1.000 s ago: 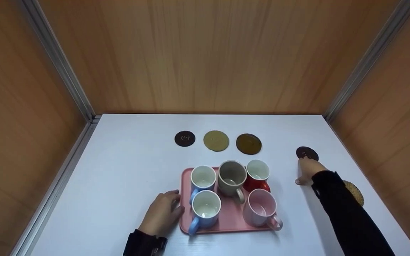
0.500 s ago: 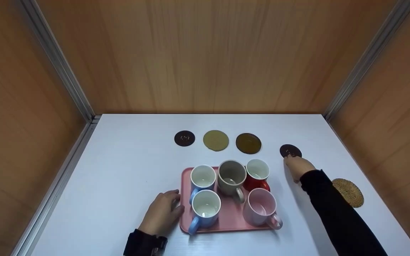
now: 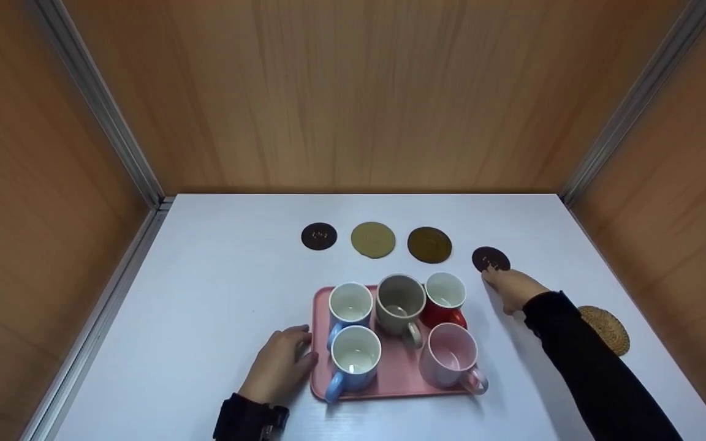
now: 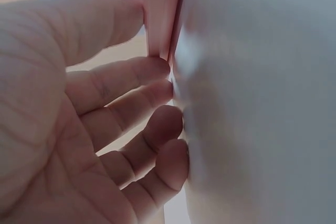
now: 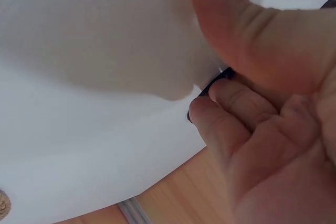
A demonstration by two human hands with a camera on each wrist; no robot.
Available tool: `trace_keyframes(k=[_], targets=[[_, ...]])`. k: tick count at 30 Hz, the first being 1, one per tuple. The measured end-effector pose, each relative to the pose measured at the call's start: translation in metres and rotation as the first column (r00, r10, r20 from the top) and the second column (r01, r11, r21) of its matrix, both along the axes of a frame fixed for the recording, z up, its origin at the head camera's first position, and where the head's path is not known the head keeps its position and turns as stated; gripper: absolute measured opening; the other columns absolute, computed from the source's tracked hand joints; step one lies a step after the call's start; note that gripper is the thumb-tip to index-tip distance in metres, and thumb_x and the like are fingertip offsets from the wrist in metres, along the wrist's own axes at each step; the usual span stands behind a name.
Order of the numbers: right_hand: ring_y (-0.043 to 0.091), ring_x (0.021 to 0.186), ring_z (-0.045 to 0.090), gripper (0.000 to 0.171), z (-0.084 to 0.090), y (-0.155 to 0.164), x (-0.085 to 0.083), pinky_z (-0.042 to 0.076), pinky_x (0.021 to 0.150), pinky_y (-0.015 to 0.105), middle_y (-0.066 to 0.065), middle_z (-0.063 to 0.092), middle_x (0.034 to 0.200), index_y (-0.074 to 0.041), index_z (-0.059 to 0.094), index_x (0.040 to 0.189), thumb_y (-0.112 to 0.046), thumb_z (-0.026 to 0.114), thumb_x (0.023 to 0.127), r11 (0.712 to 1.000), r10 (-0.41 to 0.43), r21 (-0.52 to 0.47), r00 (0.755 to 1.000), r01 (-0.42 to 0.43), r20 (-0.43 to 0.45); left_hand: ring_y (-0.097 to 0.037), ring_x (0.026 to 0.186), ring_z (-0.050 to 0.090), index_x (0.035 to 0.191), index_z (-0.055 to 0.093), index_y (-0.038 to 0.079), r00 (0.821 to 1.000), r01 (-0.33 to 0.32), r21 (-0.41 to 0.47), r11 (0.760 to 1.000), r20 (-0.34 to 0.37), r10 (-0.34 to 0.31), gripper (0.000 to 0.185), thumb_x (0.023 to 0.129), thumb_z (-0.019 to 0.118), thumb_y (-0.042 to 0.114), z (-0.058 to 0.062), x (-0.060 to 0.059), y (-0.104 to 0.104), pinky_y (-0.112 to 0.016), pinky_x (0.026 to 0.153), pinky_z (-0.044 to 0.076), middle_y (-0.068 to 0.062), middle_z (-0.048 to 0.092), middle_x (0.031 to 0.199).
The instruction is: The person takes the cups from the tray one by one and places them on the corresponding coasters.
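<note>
My right hand [image 3: 501, 283] reaches out in a black sleeve, and its straight fingertips press on a small dark brown coaster [image 3: 491, 258] on the white table [image 3: 218, 288]. In the right wrist view the fingers [image 5: 220, 114] cover most of that coaster [image 5: 212, 85], with the thumb held apart. My left hand [image 3: 295, 352] lies flat beside a pink tray [image 3: 319, 380], touching its left edge. The left wrist view shows the relaxed fingers [image 4: 152, 95] against the tray rim [image 4: 160, 19]. The tray holds two blue mugs [image 3: 353, 358], a grey mug [image 3: 399, 303], a red mug [image 3: 445, 299] and a pink mug [image 3: 450, 361].
Three more coasters lie in a row behind the tray: dark brown [image 3: 319, 236], tan [image 3: 373, 239] and brown [image 3: 429, 245]. A woven coaster [image 3: 605, 329] lies at the right, partly behind my sleeve. Wooden walls enclose the table on three sides.
My right hand has slid the dark coaster leftward, close to the end of the coaster row. The woven coaster has come out from under my arm. The left hand has not moved.
</note>
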State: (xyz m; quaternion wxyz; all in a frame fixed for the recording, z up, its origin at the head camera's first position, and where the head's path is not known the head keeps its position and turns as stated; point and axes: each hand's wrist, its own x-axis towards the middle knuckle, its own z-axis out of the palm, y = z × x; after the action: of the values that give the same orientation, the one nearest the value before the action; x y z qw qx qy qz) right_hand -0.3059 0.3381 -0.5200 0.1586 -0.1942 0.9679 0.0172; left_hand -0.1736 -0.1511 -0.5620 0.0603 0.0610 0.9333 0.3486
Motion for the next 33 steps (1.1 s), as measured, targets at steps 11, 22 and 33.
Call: trace_keyframes(k=[11, 22, 33], targets=[[0.056, 0.138, 0.055, 0.089, 0.006, -0.021, 0.0, 0.049, 0.114, 0.06, 0.038, 0.047, 0.157, 0.005, 0.05, 0.153, 0.016, 0.086, 0.072, 1.0, 0.006, -0.017, 1.0, -0.005, 0.024, -0.038, 0.134, 0.064, 0.126, 0.077, 0.008, 1.0, 0.005, -0.004, 1.0, 0.004, -0.005, 0.032, 0.1, 0.076, 0.026, 0.004, -0.002, 0.0, -0.059, 0.115, 0.048, -0.016, 0.072, 0.139], [0.057, 0.136, 0.055, 0.086, 0.009, -0.03, -0.003, 0.052, 0.111, 0.06, 0.039, 0.041, 0.16, 0.003, 0.049, 0.145, 0.013, 0.089, 0.069, 0.999, -0.035, -0.017, 0.997, 0.036, 0.063, -0.044, 0.135, 0.062, 0.12, 0.078, 0.003, 0.997, 0.034, -0.01, 0.999, -0.071, -0.034, 0.029, 0.097, 0.077, 0.02, 0.002, -0.001, -0.002, -0.061, 0.117, 0.046, -0.021, 0.07, 0.14], [0.053, 0.16, 0.02, 0.124, 0.009, -0.033, -0.016, 0.031, 0.126, 0.063, 0.033, 0.013, 0.174, 0.003, 0.016, 0.168, 0.01, 0.093, 0.071, 0.976, -0.217, 0.033, 0.956, 0.214, 0.197, -0.042, 0.135, 0.063, 0.119, 0.079, 0.006, 0.998, 0.029, -0.001, 1.0, -0.049, -0.029, 0.027, 0.098, 0.077, 0.023, -0.001, 0.001, -0.002, -0.061, 0.116, 0.047, -0.02, 0.071, 0.139]])
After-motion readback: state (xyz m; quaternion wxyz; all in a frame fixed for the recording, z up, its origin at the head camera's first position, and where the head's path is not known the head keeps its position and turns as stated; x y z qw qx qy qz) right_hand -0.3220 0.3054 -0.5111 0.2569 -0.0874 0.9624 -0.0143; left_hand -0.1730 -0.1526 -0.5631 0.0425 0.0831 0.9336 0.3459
